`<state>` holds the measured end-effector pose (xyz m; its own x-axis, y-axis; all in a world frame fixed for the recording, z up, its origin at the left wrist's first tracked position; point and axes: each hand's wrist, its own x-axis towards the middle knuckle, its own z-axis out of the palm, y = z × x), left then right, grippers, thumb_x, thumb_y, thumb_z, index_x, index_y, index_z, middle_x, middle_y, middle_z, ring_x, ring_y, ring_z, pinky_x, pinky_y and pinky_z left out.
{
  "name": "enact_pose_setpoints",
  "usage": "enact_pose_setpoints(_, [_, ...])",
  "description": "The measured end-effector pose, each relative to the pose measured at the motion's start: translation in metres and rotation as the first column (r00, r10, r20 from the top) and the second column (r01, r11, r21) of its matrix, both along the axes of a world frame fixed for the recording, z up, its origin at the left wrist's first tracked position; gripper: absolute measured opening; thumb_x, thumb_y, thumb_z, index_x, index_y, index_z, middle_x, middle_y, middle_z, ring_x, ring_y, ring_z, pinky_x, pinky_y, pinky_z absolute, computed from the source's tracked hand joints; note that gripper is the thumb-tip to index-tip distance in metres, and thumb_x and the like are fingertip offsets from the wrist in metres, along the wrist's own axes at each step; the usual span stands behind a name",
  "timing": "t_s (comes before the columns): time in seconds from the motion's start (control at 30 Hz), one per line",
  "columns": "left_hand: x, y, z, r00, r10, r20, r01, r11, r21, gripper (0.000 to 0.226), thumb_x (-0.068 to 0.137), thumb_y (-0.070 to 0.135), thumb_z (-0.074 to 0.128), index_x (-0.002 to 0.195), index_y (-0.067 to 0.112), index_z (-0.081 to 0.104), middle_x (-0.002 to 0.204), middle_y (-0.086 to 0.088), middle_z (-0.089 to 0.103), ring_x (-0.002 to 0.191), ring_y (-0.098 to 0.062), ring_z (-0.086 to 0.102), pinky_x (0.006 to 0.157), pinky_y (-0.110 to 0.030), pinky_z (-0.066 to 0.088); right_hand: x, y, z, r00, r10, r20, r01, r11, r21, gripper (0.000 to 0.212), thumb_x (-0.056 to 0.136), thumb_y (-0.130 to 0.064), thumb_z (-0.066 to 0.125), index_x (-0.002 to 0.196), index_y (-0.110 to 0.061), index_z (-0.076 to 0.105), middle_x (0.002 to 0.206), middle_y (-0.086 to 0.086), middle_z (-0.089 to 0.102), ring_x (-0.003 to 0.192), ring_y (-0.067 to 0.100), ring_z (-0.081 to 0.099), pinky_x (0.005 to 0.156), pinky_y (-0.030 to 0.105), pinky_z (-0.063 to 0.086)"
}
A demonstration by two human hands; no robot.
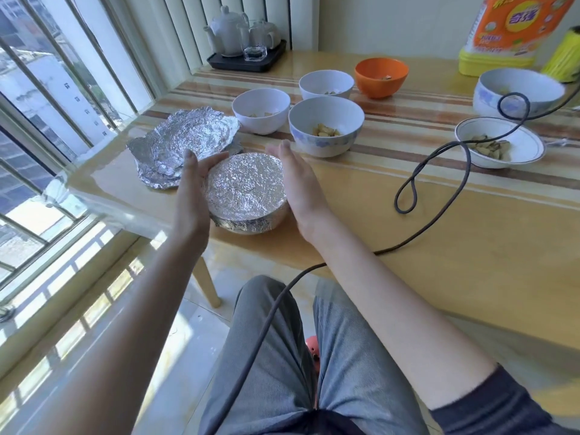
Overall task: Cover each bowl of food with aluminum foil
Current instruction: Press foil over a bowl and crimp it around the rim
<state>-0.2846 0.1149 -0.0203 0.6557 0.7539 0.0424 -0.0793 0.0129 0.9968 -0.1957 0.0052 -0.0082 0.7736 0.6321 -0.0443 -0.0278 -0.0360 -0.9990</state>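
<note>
A bowl wrapped in crinkled aluminum foil (246, 191) stands near the table's front edge. My left hand (196, 189) lies against its left side with fingers straight. My right hand (296, 180) is just off its right side, fingers straight, palm facing the bowl. A pile of loose crumpled foil sheets (185, 139) lies behind and to the left. Uncovered bowls of food stand further back: a blue-patterned one (326, 127), two white ones (260, 109) (326, 84), an orange one (381, 76), a blue-patterned one at right (518, 92) and a shallow white dish (500, 142).
A dark cable (439, 171) loops across the table's right half and down over my lap. A black tray with a white tea set (246, 42) stands at the back by the window. A large orange-labelled bottle (514, 32) stands at the back right. The table's left edge (94, 196) borders the window.
</note>
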Motion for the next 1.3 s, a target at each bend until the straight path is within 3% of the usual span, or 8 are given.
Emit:
enact_pose_setpoints(0.17, [0.007, -0.004, -0.003, 0.986, 0.12, 0.115, -0.092, 0.971, -0.219, 0.061, 0.105, 0.043, 0.02, 0.095, 0.007, 0.068, 0.082, -0.007, 0.074, 0.084, -0.022, 0.069, 0.08, -0.031, 0.052, -0.007, 0.014, -0.01, 0.98, -0.163, -0.117, 0.167, 0.986, 0.02, 0.051, 0.1, -0.051, 0.031, 0.121, -0.019, 0.064, 0.131, 0.001, 0.06, 0.123, 0.017, 0.051, 0.109, 0.039, 0.037])
enact_pose_setpoints(0.33, [0.009, -0.009, -0.003, 0.965, 0.175, 0.195, -0.103, 0.938, -0.33, 0.071, 0.103, 0.042, 0.024, 0.067, 0.013, 0.078, 0.075, -0.009, 0.074, 0.075, -0.022, 0.07, 0.076, -0.03, 0.052, -0.009, 0.019, -0.011, 0.955, -0.208, -0.213, 0.226, 0.972, 0.061, 0.066, 0.088, -0.067, 0.032, 0.125, -0.021, 0.063, 0.128, 0.003, 0.062, 0.121, 0.018, 0.054, 0.108, 0.041, 0.039])
enact_pose_setpoints(0.43, [0.004, -0.006, -0.002, 0.975, 0.163, 0.152, -0.105, 0.937, -0.334, 0.072, 0.103, 0.048, 0.019, 0.082, 0.012, 0.078, 0.083, -0.009, 0.075, 0.082, -0.021, 0.072, 0.082, -0.031, 0.053, -0.001, 0.011, -0.014, 0.951, -0.1, -0.291, 0.142, 0.981, 0.128, 0.069, 0.093, -0.065, 0.025, 0.122, -0.016, 0.065, 0.12, 0.009, 0.067, 0.114, 0.021, 0.06, 0.106, 0.041, 0.042])
enact_pose_setpoints(0.57, [-0.007, -0.006, -0.01, 0.979, 0.163, 0.118, -0.106, 0.915, -0.39, 0.07, 0.101, 0.054, 0.013, 0.123, 0.009, 0.062, 0.117, -0.014, 0.069, 0.11, -0.028, 0.065, 0.101, -0.038, 0.048, 0.009, -0.012, -0.024, 0.86, 0.06, -0.506, 0.087, 0.962, 0.261, 0.078, 0.097, -0.063, 0.013, 0.141, -0.008, 0.046, 0.14, 0.011, 0.053, 0.129, 0.02, 0.049, 0.113, 0.037, 0.033])
enact_pose_setpoints(0.8, [0.009, -0.028, 0.001, 0.949, 0.31, 0.063, -0.247, 0.849, -0.467, 0.052, 0.103, 0.047, 0.026, 0.082, 0.015, 0.061, 0.062, 0.002, 0.071, 0.058, -0.013, 0.067, 0.065, -0.024, 0.048, -0.017, -0.004, -0.021, 0.845, 0.144, -0.515, 0.027, 0.951, 0.309, 0.073, 0.098, -0.061, 0.015, 0.134, -0.01, 0.053, 0.134, 0.012, 0.058, 0.125, 0.022, 0.053, 0.112, 0.04, 0.035])
enact_pose_setpoints(0.93, [0.005, -0.024, -0.002, 0.96, 0.274, 0.054, -0.216, 0.852, -0.478, 0.053, 0.103, 0.049, 0.025, 0.087, 0.015, 0.062, 0.068, 0.0, 0.073, 0.076, -0.019, 0.067, 0.073, -0.027, 0.05, -0.014, -0.008, -0.02, 0.842, 0.154, -0.518, 0.011, 0.954, 0.3, 0.074, 0.098, -0.062, 0.013, 0.132, -0.011, 0.055, 0.133, 0.011, 0.059, 0.124, 0.021, 0.053, 0.11, 0.038, 0.037])
enact_pose_setpoints(1.1, [-0.008, -0.02, -0.013, 0.982, 0.135, 0.132, -0.045, 0.846, -0.531, 0.071, 0.103, 0.053, 0.011, 0.127, 0.004, 0.056, 0.126, -0.019, 0.063, 0.118, -0.031, 0.058, 0.105, -0.043, 0.042, -0.007, -0.025, -0.019, 0.82, 0.209, -0.532, -0.019, 0.94, 0.34, 0.077, 0.097, -0.062, 0.008, 0.14, -0.011, 0.047, 0.139, 0.007, 0.054, 0.13, 0.016, 0.048, 0.114, 0.032, 0.032])
enact_pose_setpoints(1.3, [-0.001, -0.033, -0.007, 0.976, 0.09, 0.199, 0.027, 0.854, -0.52, 0.065, 0.105, 0.046, 0.011, 0.111, 0.008, 0.063, 0.107, -0.012, 0.071, 0.111, -0.027, 0.062, 0.104, -0.042, 0.043, -0.012, -0.024, -0.019, 0.835, 0.191, -0.517, 0.0, 0.938, 0.347, 0.065, 0.1, -0.058, 0.021, 0.14, -0.014, 0.047, 0.139, 0.005, 0.055, 0.127, 0.015, 0.051, 0.113, 0.034, 0.034])
